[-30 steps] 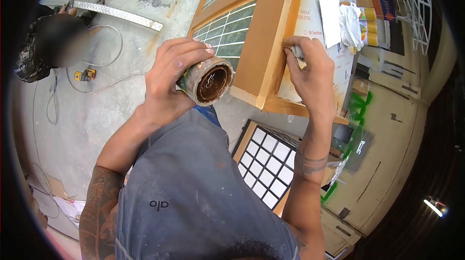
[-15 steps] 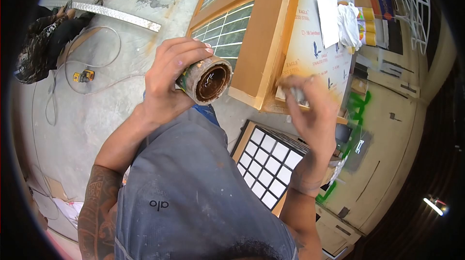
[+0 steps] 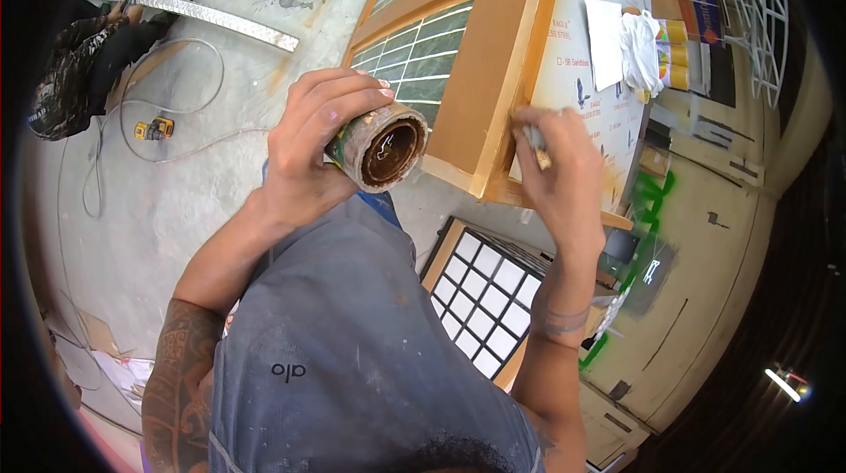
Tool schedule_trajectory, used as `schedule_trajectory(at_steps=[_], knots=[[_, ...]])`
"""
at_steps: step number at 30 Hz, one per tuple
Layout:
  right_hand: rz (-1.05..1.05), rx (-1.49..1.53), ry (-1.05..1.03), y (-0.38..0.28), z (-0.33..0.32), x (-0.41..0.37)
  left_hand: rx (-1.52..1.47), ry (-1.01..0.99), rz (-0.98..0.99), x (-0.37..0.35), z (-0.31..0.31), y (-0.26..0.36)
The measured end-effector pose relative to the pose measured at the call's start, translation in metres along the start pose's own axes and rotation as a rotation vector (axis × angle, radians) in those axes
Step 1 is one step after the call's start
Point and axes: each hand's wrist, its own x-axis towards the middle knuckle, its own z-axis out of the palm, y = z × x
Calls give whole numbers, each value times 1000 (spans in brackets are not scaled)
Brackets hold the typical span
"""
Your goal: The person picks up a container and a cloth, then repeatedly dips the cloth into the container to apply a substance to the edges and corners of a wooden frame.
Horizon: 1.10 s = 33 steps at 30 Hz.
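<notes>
My left hand [image 3: 317, 134] is wrapped round a small round can [image 3: 359, 156] with a crusted rim, its open mouth tilted toward me and glossy brown liquid inside. On the right, my right hand [image 3: 564, 169] pinches a small crumpled pale wad [image 3: 539, 147], partly covered by the fingers. Its fingertips are at the edge of a brown wooden panel [image 3: 460, 90] with glass panes and thin white bars, beside the white printed sheet [image 3: 577, 68].
Below the panel stands a black-framed white grid [image 3: 480, 297]. A white cloth [image 3: 641, 50] and yellow cans [image 3: 674, 55] are at upper right. On the floor lie a yellow power tool [image 3: 154, 129] and a hose [image 3: 207, 103]. Another person [image 3: 88, 68] crouches at upper left.
My right hand has moved slightly up along the panel's edge, and the wad shows differently between its fingers. My left hand still holds the can. The view has shifted slightly.
</notes>
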Motion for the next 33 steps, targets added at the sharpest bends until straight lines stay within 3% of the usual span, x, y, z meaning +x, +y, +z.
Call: schedule_trajectory(at_steps=[6, 12, 16, 23, 33], knots=[[-2, 215, -220, -29, -26, -42, 12, 16, 17, 0, 1, -4], [8, 52, 60, -9, -31, -32, -20, -6, 30, 5, 4, -5], [82, 68, 127, 20, -13, -10, -32, -18, 32, 4, 8, -3], [-33, 44, 165, 40, 8, 22, -38, -26, 23, 2, 9, -1], [-85, 27, -67, 7, -7, -22, -34, -22, 25, 2, 10, -3]])
